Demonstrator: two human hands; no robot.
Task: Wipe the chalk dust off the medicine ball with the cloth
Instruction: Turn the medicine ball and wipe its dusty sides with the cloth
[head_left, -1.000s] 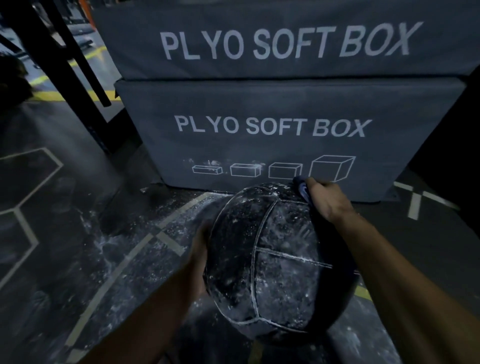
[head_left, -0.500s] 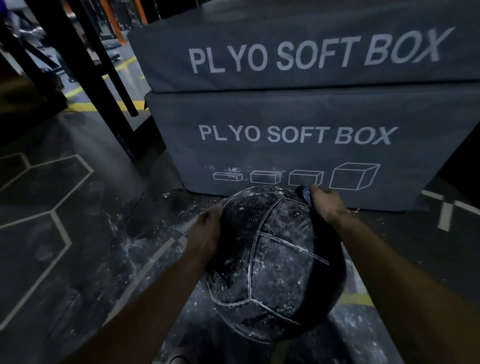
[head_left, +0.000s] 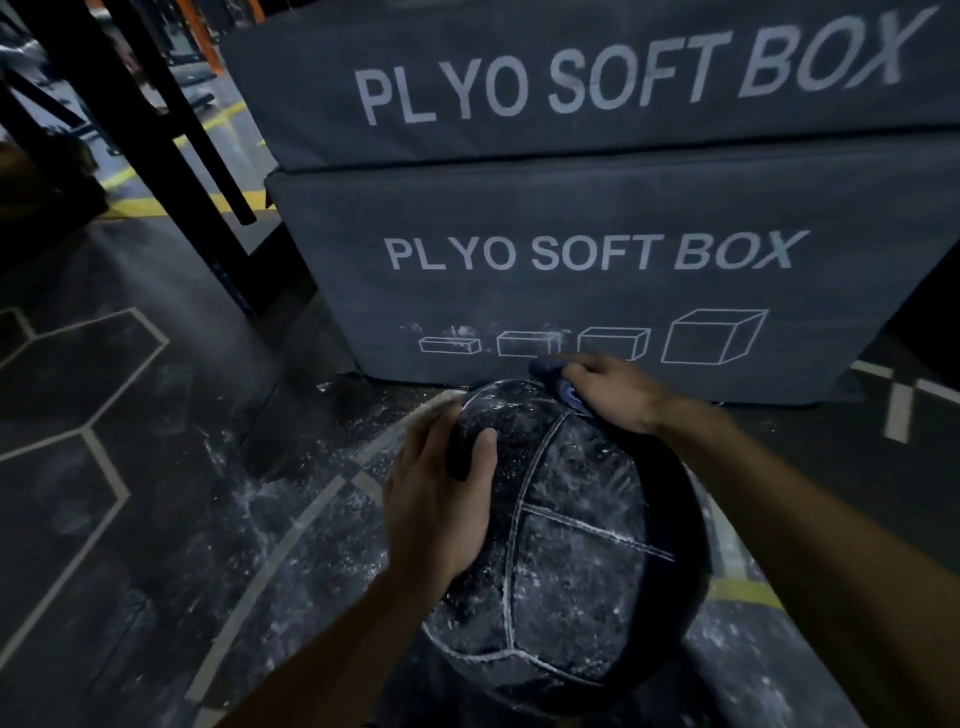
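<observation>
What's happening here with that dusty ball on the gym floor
A person is cleaning a black medicine ball that is speckled with white chalk dust. The left hand steadies the ball's side, while the right hand presses a dark blue cloth onto its top. The ball sits in front of stacked plyo soft boxes; most panels look dusty.

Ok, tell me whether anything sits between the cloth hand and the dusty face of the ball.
Nothing visible does. The right hand holds the cloth against the top of the medicine ball; the chalky panels below are bare. The left hand rests on the ball's left side, clear of that path.
</observation>
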